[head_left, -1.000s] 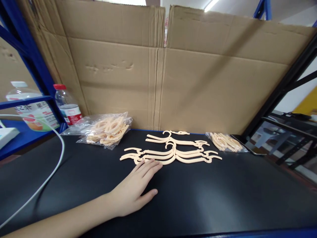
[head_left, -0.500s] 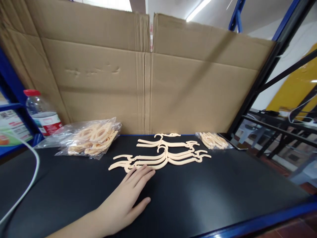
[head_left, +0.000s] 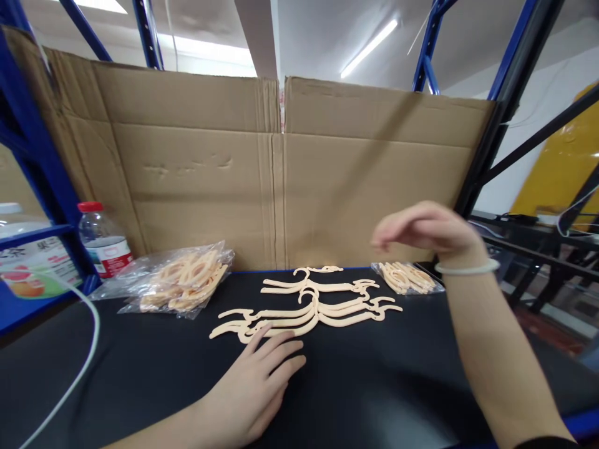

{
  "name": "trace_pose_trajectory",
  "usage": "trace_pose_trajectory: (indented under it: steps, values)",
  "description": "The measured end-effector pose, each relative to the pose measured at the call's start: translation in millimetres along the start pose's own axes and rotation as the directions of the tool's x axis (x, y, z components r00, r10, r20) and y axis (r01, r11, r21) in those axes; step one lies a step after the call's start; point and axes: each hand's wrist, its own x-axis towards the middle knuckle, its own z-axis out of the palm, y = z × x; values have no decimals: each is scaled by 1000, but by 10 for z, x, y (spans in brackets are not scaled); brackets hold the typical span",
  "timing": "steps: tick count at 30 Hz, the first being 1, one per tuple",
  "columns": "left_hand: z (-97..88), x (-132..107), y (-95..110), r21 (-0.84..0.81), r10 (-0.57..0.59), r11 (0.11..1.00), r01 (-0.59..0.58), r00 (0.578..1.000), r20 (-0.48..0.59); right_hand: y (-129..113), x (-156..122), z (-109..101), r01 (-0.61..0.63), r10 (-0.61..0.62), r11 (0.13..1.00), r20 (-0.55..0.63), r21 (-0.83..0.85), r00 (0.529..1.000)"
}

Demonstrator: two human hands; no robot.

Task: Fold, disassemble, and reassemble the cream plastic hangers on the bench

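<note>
Several cream plastic folding hangers (head_left: 322, 310) lie unfolded on the black table, with their hooks and bent end arms overlapping. My left hand (head_left: 262, 374) rests palm down at the near left of them, fingers spread, the fingertips over or touching the nearest hanger's left arm. My right hand (head_left: 421, 229) is raised above the table at the right, blurred, wrist bent and fingers drooping to the left; nothing shows in it. Below it lies a clear bag of folded hangers (head_left: 406, 278). A pale band (head_left: 468, 267) circles my right wrist.
A larger clear bag of cream hangers (head_left: 189, 280) lies on the left. Behind it stands a red-capped bottle (head_left: 103, 243). A white cable (head_left: 88, 346) curves over the left side. Cardboard panels (head_left: 201, 187) close off the back, between blue and black rack posts.
My right hand and forearm have come into view from the right, above the small bag. My left hand has spread its fingers slightly. The camera view has tilted upward.
</note>
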Motion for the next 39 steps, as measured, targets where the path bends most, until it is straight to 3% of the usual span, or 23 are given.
trace_pose_trajectory:
  steps: [3,7,11,17,20,25,29,35,39]
  values:
    - [21,89,1,2,61,998,-62,998,28,201,351,496,-30,72,984,238,-176,968]
    - [70,108,-16,-36,17,999,-19,999,-33,669,605,1223,-119,203,933,223,-341,953]
    - [59,89,-41,-74,37,997,-39,999,-20,1006,589,1529,-115,216,905,209,-410,954]
    - [99,88,-87,-98,98,989,-107,990,-98,1083,598,1657,-87,194,893,201,-442,960]
    - [152,83,-103,-117,68,989,-85,987,-142,1082,620,1701,-71,177,892,201,-446,963]
    - [169,72,-113,-151,84,983,-105,987,-138,1111,625,1714,-75,174,885,178,-460,969]
    - [153,62,-115,-172,19,984,-38,994,-111,1123,632,1683,-100,175,896,137,-433,975]
    - [143,84,-174,-189,94,976,-113,990,-107,1077,662,1541,-177,180,946,-14,-272,984]
    - [77,80,-170,-240,93,964,-118,989,-114,1038,683,1446,-275,265,959,-134,-63,955]
